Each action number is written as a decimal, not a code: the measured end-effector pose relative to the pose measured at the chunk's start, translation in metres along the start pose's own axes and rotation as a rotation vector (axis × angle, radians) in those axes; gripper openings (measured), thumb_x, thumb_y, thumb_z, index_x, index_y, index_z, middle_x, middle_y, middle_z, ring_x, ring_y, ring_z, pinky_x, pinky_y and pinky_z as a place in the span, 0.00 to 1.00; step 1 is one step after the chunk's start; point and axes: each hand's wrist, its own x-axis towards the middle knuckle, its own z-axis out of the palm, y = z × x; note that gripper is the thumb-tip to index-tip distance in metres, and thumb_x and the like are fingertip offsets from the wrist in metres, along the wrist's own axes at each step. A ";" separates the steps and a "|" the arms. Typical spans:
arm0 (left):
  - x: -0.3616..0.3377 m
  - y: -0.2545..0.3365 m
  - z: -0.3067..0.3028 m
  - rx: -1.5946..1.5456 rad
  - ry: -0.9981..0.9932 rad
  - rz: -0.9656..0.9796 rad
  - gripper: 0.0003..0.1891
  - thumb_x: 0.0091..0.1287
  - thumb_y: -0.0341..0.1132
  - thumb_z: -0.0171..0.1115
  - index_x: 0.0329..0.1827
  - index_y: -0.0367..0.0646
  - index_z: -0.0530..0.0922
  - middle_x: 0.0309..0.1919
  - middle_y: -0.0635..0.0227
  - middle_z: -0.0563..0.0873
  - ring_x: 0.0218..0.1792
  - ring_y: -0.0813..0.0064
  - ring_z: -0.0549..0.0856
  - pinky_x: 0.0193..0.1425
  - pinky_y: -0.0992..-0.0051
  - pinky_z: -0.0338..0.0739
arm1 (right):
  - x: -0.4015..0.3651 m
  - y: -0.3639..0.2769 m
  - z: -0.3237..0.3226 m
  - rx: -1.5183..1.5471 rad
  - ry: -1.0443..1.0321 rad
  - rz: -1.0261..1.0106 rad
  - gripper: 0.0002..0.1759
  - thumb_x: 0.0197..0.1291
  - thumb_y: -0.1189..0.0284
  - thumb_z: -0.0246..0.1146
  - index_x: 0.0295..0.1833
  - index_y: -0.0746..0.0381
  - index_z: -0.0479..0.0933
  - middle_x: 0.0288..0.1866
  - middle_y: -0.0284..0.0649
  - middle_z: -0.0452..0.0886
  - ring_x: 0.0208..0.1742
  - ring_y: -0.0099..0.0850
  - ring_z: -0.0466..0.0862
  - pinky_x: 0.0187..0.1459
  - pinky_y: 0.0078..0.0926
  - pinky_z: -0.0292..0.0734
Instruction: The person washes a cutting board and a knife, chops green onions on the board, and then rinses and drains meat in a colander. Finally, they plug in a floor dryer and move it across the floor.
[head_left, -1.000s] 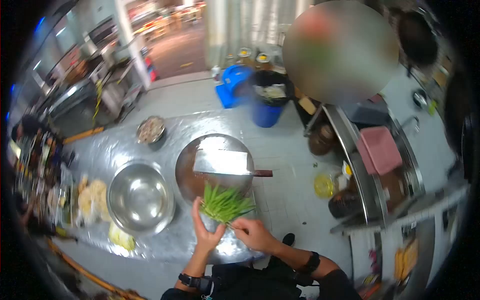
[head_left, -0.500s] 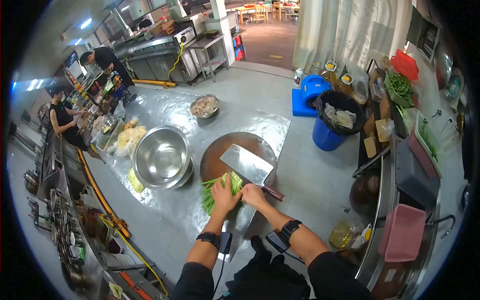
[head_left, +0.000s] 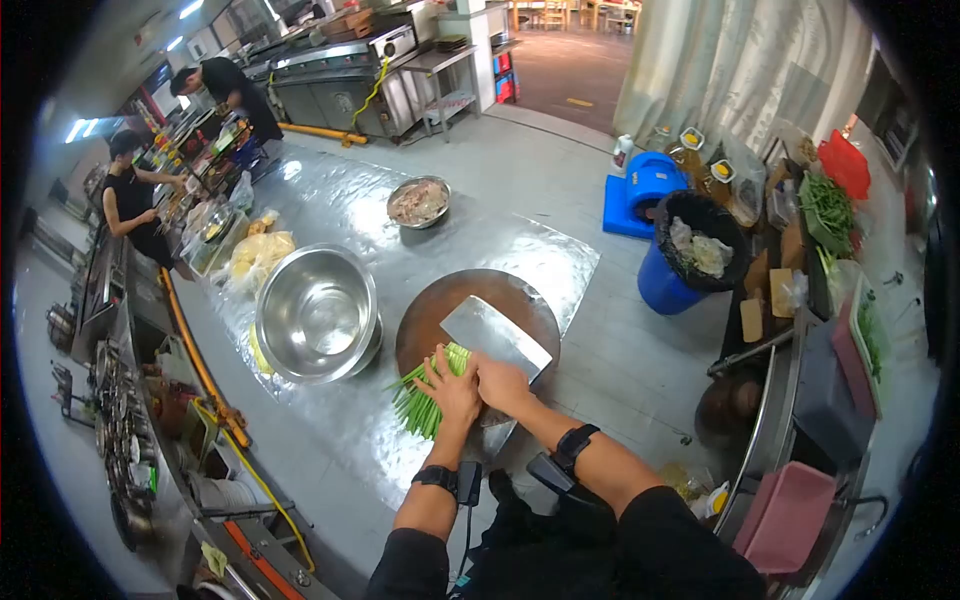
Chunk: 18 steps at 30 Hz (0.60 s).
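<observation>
Long, thin green stalks (head_left: 416, 406) lie bunched, fanning past the edge of a round brown wooden board (head_left: 424, 312); a broad-bladed silver metal cleaver (head_left: 496, 334) overlies it, handle hidden.

Black sleeves (head_left: 668, 540) (both pushed up) above black wrist straps (head_left: 574, 446) with a dark cable (head_left: 469, 540).

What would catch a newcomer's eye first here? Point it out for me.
Probably the broad, shiny cleaver lying on the round board, with the left hand spread over a bunch of long greens at the board's near edge and the right hand right beside it. Next would come the big steel bowl left of the board, then the bright blue bin on the floor to the right.
</observation>
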 end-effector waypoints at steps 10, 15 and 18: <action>0.002 0.017 0.010 0.167 0.039 -0.094 0.16 0.60 0.48 0.52 0.52 0.73 0.76 0.65 0.67 0.64 0.65 0.46 0.56 0.62 0.33 0.38 | 0.011 0.032 -0.020 -0.100 -0.104 -0.362 0.15 0.57 0.74 0.49 0.46 0.75 0.66 0.30 0.55 0.81 0.33 0.49 0.83 0.35 0.41 0.78; 0.003 0.025 0.012 0.163 0.053 -0.142 0.17 0.58 0.49 0.55 0.51 0.75 0.76 0.66 0.71 0.63 0.65 0.49 0.57 0.63 0.34 0.40 | 0.010 0.040 -0.032 -0.024 -0.164 -0.387 0.11 0.58 0.73 0.47 0.41 0.70 0.66 0.32 0.57 0.80 0.33 0.49 0.83 0.34 0.43 0.77; 0.003 0.027 0.008 0.175 0.045 -0.152 0.17 0.57 0.49 0.56 0.51 0.75 0.76 0.66 0.71 0.63 0.66 0.49 0.57 0.63 0.34 0.41 | 0.014 0.035 -0.037 0.027 -0.218 -0.372 0.12 0.58 0.72 0.48 0.43 0.70 0.66 0.33 0.56 0.80 0.35 0.50 0.82 0.36 0.44 0.77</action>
